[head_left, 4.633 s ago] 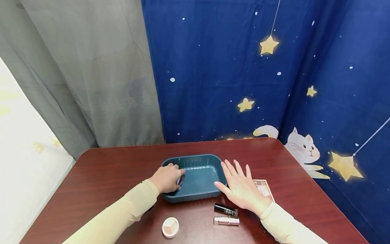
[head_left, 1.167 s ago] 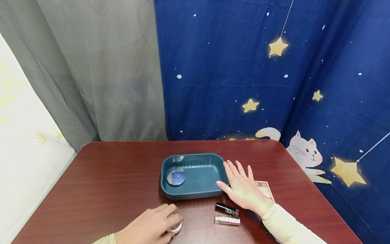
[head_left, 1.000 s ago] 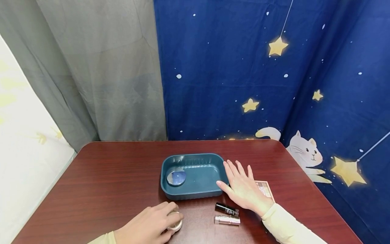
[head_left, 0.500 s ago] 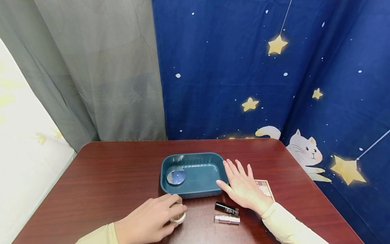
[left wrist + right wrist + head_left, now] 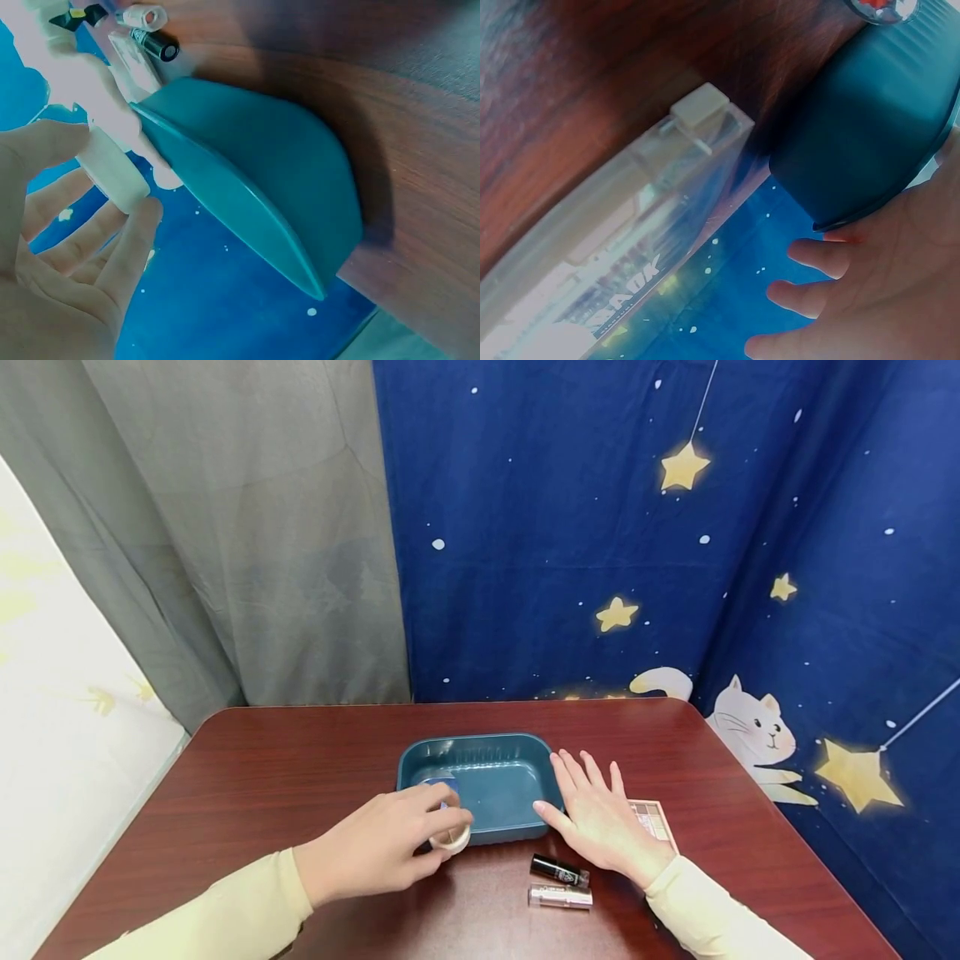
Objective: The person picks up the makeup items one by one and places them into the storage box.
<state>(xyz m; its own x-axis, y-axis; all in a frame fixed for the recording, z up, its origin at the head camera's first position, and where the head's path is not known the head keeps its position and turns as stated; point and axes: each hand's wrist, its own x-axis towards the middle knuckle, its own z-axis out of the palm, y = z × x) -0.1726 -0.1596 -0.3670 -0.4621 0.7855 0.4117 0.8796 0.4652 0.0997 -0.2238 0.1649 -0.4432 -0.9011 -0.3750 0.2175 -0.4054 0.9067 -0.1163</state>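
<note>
White plastic, by its look, forms the small round pot (image 5: 454,841) pinched between thumb and fingers of the left hand (image 5: 375,847); it is tilted and held clear of the table (image 5: 300,760), and in the head view it overlaps the near rim of the teal basin (image 5: 506,793), though the exact gap is hard to tell. Just beyond the grip, inside the basin and partly hidden by the fingers, lies a shiny round case (image 5: 441,782); across the basin to the right, the right hand (image 5: 600,818) rests straight fingers against its end, gripping nothing; past that hand sits a palette (image 5: 654,820), partly covered, while a black tube (image 5: 558,870) and a silvery tube (image 5: 560,896) lie right of the grip. My judgement is that the step is placing the pot in the basin; the next move calls for clearing the rim, lowering beside the case, then loosening the pinch.
</note>
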